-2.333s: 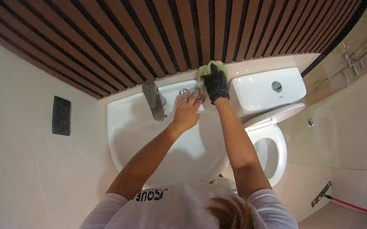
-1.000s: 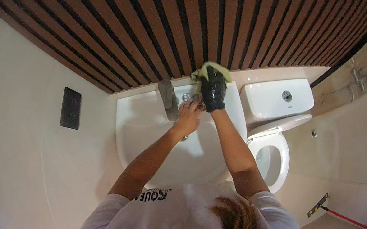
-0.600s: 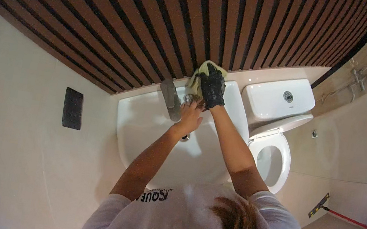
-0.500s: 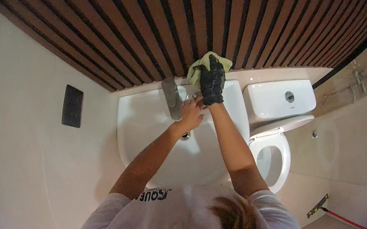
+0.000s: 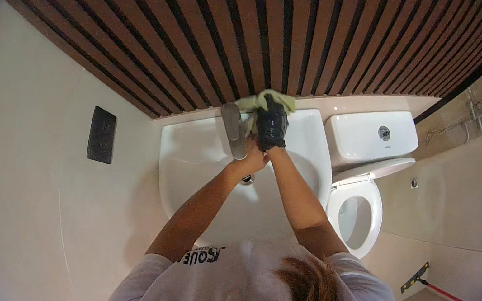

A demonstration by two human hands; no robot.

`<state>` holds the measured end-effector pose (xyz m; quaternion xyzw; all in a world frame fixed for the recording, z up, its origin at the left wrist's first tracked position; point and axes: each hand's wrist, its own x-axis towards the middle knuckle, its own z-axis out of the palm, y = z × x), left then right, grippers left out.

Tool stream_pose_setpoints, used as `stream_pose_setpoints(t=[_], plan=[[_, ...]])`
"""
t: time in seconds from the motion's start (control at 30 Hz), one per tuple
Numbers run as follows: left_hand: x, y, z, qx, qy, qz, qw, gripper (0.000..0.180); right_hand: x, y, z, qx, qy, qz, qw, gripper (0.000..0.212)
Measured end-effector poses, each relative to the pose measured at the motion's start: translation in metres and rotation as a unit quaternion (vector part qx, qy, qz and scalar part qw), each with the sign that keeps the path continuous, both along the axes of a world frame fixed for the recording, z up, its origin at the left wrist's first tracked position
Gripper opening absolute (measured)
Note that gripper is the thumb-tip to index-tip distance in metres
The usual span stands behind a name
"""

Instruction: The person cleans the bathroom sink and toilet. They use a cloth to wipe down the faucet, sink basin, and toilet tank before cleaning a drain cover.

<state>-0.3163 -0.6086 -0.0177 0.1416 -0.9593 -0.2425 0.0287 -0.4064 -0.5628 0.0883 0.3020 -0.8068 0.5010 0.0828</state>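
My right hand (image 5: 271, 129), in a black glove, is closed on a pale green cloth (image 5: 286, 101) at the back edge of the white washbasin (image 5: 187, 170). The cloth bunches out around the fingers, beside the slatted wall. My bare left hand (image 5: 252, 160) is just below the glove, close to my right wrist. Its fingers are mostly hidden behind the glove and the tap. A long grey tap (image 5: 233, 129) stands at the left of both hands, partly in front of the left one. Beneath the left hand shows the basin's round drain (image 5: 247, 180).
Brown slatted panelling (image 5: 209, 32) rises behind the basin. To the right is a white toilet with its cistern (image 5: 369, 136) and raised lid (image 5: 386, 167). A black plate (image 5: 102, 135) sits on the left wall. A red-handled tool (image 5: 454, 296) lies at the lower right.
My right hand and the cloth have shifted slightly down, toward the tap. The left hand has drawn in under the glove, its fingers now less visible. The view has moved a little.
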Motion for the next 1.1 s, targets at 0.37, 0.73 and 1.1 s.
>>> stream_pose_setpoints(t=[0.37, 0.73, 1.1], plan=[[0.016, 0.009, 0.052, -0.078, 0.040, -0.075, 0.993, 0.055, 0.007, 0.002, 0.001, 0.080, -0.158, -0.025, 0.984, 0.047], [0.018, 0.011, 0.050, -0.105, -0.002, -0.066, 0.992, 0.062, -0.002, 0.002, -0.008, 0.053, -0.069, 0.006, 0.996, 0.046], [0.017, 0.014, 0.075, -0.094, -0.022, -0.100, 0.990, 0.060, -0.022, -0.014, -0.004, -0.020, -0.159, 0.125, 0.979, 0.024]])
